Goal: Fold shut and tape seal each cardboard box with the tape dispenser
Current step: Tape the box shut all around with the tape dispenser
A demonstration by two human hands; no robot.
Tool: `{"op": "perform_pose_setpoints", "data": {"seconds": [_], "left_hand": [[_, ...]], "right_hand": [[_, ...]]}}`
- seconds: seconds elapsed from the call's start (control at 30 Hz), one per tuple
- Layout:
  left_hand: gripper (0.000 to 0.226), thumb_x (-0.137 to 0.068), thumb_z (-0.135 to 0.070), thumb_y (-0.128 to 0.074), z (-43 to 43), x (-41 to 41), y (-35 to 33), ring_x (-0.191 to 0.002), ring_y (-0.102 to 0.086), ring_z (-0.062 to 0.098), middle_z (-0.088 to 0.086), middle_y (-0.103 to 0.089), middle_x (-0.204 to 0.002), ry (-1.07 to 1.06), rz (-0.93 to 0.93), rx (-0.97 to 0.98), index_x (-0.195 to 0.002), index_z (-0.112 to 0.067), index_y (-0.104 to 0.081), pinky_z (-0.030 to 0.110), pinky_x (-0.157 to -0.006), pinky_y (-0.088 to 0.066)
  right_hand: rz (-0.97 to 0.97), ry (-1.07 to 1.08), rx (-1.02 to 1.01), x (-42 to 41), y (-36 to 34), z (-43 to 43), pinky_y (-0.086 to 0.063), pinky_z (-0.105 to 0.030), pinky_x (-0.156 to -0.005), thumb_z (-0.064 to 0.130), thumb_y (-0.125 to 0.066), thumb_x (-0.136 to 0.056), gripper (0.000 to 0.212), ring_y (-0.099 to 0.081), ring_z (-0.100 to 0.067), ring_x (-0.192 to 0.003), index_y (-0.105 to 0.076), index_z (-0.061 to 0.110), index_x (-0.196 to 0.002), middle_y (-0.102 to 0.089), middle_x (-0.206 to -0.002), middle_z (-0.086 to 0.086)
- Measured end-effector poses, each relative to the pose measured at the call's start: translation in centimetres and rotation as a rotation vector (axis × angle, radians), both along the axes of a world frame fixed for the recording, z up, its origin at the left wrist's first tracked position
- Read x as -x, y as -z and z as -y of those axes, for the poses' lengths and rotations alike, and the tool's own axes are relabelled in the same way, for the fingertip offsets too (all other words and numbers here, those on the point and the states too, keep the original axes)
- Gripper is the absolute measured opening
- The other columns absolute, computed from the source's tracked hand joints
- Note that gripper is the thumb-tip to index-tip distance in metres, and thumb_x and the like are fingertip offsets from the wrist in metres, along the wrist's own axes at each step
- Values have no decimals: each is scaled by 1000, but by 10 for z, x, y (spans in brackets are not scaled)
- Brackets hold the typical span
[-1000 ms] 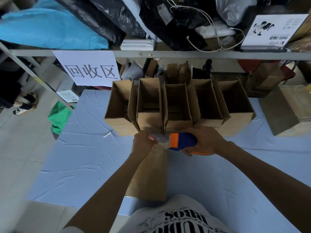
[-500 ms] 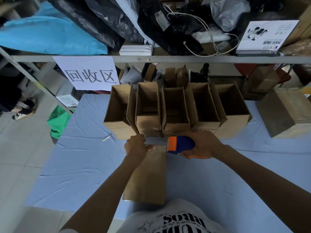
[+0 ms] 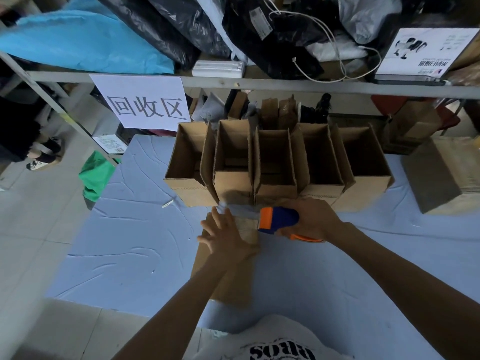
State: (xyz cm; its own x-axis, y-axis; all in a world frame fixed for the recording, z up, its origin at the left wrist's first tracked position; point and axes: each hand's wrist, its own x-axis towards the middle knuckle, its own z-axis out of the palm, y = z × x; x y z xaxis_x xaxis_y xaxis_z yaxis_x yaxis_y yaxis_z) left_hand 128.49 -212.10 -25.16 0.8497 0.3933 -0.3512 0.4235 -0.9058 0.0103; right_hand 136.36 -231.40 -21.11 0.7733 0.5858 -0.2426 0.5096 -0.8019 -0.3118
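A closed cardboard box (image 3: 233, 287) lies lengthwise in front of me on the blue mat. My left hand (image 3: 226, 236) lies flat on its far end, fingers spread over a strip of clear tape. My right hand (image 3: 314, 219) grips the blue and orange tape dispenser (image 3: 279, 220) at the box's far right corner. Clear tape (image 3: 241, 210) stretches from the dispenser to the left past the box end. Behind stands a row of several open cardboard boxes (image 3: 275, 165).
The blue mat (image 3: 135, 242) covers the floor. A closed box (image 3: 446, 175) sits at the right. A metal shelf rail (image 3: 285, 84) with a paper sign (image 3: 145, 101) crosses overhead. A green cloth (image 3: 94, 175) lies at the left beside a person's shoes (image 3: 42, 158).
My left hand let go of the pinched tape end and opened flat onto the box top. The dispenser stayed near the box's far end.
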Motion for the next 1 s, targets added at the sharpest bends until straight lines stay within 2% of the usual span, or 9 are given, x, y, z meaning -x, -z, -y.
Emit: {"op": "perform_pose_setpoints", "data": {"seconds": [0.17,0.27,0.4,0.47,0.53,0.6,0.77,0.87,1.0], "left_hand": [[110,-60,-60,-75,-24,3,-5,-137,-27,32,5,-21,-149,-134,130,459,-147,-23,-20,56,-106,-30],[112,-48,-43,-75,-34,9,-12,-133,-32,28,7,-25,-143,-203,199,801,-145,-19,-26,43,-106,-36],[109,-53,-27,-73,-57,6,-34,-134,-31,22,5,-30,-142,-160,136,1006,-147,-16,-21,35,-105,-35],[98,-66,-17,-78,-69,7,-44,-126,-39,14,-2,-36,-140,-144,130,1057,-147,-20,-23,24,-95,-39],[74,-76,-11,-73,-74,13,-46,-123,-47,13,-1,-46,-138,-106,237,907,-141,-20,-39,20,-91,-42],[57,-83,-13,-67,-67,21,-44,-117,-55,19,2,-56,-129,-68,350,717,-135,-19,-46,29,-94,-47],[116,-64,-60,-73,-43,33,-28,-133,-37,25,1,-33,-147,-90,284,410,-151,-18,-8,44,-107,-36],[126,-52,-75,-66,-36,33,-22,-126,-43,33,7,-41,-143,-21,384,125,-148,-6,-21,46,-102,-37],[136,-51,-75,-72,-33,33,-19,-122,-42,21,0,-35,-142,-42,276,204,-151,-9,-7,35,-98,-39]], "right_hand": [[-49,93,-120,5,-20,-6,-39,-23,-89,62,-66,-75,71,-56,-16,-107,-43,30,-135,-60,-125,2],[-11,95,-122,13,-36,-16,-35,-19,-83,60,-65,-76,67,-56,-15,-106,-47,27,-132,-60,-122,4],[14,114,-175,19,-37,-42,-41,-21,-80,66,-63,-73,63,-57,-12,-98,-55,26,-121,-63,-114,2],[29,129,-189,18,-34,-58,-40,-22,-77,69,-63,-71,61,-56,-11,-93,-58,26,-115,-65,-108,2],[53,140,-181,18,-34,-73,-36,-21,-75,69,-63,-71,61,-54,-9,-89,-58,27,-114,-65,-106,3],[40,139,-159,19,-33,-87,-37,-21,-75,70,-61,-73,61,-53,-9,-88,-57,27,-117,-64,-106,3],[46,119,-131,18,-33,-105,-41,-24,-73,74,-54,-75,58,-54,-9,-84,-56,30,-113,-65,-104,4],[-16,120,-125,17,-35,-107,-31,-21,-75,67,-57,-79,61,-45,-7,-88,-51,27,-124,-61,-116,3],[-21,124,-119,16,-35,-108,-31,-20,-77,68,-56,-79,64,-50,-9,-95,-49,27,-128,-59,-121,2]]}}
